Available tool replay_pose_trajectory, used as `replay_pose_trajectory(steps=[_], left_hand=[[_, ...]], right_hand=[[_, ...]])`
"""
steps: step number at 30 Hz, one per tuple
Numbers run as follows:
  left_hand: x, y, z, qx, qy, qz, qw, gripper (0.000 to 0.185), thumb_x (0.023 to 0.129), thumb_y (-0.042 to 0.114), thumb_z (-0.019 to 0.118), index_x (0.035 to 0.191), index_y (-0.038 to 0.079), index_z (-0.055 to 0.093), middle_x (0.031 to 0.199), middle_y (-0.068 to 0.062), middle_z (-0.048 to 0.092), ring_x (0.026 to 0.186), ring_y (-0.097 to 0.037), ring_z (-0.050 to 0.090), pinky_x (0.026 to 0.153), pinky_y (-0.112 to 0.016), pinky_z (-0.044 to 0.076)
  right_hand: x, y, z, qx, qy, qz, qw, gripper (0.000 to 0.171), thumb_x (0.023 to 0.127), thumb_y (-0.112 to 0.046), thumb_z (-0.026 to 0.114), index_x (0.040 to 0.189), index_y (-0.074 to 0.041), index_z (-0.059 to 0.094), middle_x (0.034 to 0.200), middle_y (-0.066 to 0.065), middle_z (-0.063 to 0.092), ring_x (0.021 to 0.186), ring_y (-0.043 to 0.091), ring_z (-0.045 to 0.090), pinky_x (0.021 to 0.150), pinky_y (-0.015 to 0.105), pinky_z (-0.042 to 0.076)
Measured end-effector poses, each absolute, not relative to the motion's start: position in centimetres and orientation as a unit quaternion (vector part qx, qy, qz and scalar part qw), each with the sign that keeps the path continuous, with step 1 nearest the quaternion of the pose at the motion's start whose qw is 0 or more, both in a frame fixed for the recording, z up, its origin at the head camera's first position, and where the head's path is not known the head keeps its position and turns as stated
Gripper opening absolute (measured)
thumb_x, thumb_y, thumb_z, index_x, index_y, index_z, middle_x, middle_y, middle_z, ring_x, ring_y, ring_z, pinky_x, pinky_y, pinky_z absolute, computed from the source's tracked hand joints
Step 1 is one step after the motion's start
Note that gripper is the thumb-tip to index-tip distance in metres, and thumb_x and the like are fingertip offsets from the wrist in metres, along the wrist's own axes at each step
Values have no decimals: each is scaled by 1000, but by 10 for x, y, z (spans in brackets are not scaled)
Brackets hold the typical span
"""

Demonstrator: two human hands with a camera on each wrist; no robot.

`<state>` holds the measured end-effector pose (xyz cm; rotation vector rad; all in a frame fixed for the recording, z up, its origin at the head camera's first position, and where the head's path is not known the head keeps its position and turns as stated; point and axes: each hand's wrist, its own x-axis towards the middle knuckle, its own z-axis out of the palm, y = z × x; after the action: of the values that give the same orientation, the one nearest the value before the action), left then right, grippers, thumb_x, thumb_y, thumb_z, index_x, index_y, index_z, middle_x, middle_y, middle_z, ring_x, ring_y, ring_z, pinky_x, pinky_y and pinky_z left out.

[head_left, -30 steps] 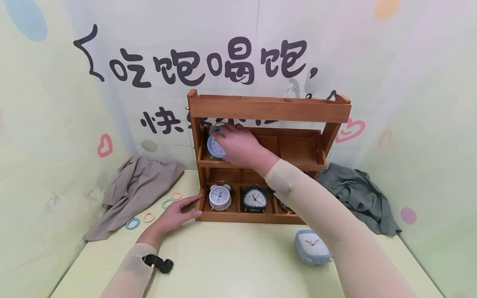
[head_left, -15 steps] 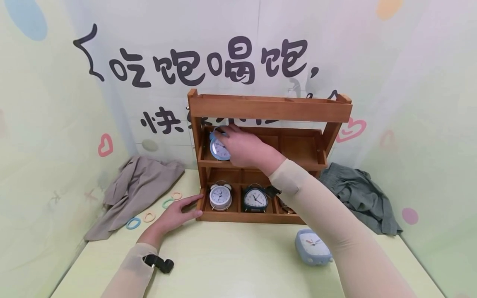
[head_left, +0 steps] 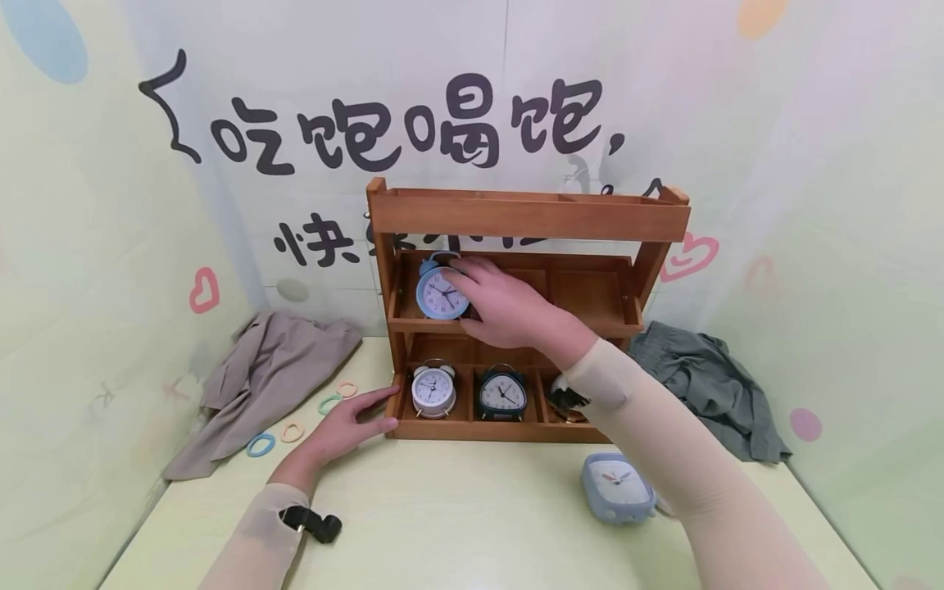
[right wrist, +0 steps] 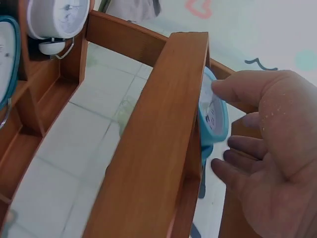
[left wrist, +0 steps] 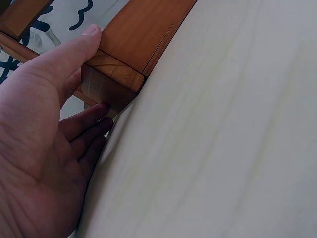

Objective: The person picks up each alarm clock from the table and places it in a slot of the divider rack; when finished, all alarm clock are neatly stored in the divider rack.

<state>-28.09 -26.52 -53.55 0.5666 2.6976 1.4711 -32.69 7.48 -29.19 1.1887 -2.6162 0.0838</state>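
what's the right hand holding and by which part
The right hand touches the blue clock at its right rim on the rack's middle shelf; a closed grip cannot be told.

The right hand [head_left: 509,311] hides the blue clock's [head_left: 440,293] right edge.

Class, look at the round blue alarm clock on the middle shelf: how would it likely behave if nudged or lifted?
The blue alarm clock looks small and probably light, since the right hand spans it easily. Standing upright on thin feet with a round body, it may tip or roll if pushed. Its smooth face could be slippery and perhaps fragile.
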Motion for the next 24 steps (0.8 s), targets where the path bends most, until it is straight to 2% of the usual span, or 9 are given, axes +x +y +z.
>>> replay_pose_trajectory(steps=[7,12,20,24], left_hand=[[-281,-266,-537,179,867,466,9,66,101,43,84,161,25,62,165,-7,58,157,-40,47,129,-63,35],[-282,-268,-539,181,867,463,9,66,102,43,83,162,24,62,165,-8,58,157,-40,46,128,-64,36],[-282,-267,-536,177,870,459,6,66,102,44,83,161,26,62,166,-7,57,157,-41,46,129,-65,34],[-282,-267,-536,175,873,456,6,66,102,44,83,162,25,62,166,-8,57,157,-41,46,128,-64,35]], right_hand=[[-298,130,-315,449,-867,99,190,76,102,-28,83,166,-5,49,168,19,47,155,36,44,121,51,51],[-270,175,-343,459,-861,124,182,77,100,-30,88,163,-6,53,165,16,52,151,34,51,116,52,55],[-230,240,-390,415,-887,133,154,77,98,-38,89,161,-9,56,164,10,53,147,31,54,111,54,58],[-215,264,-409,402,-892,137,153,75,97,-39,90,158,-10,60,160,10,57,140,31,61,105,55,61]])
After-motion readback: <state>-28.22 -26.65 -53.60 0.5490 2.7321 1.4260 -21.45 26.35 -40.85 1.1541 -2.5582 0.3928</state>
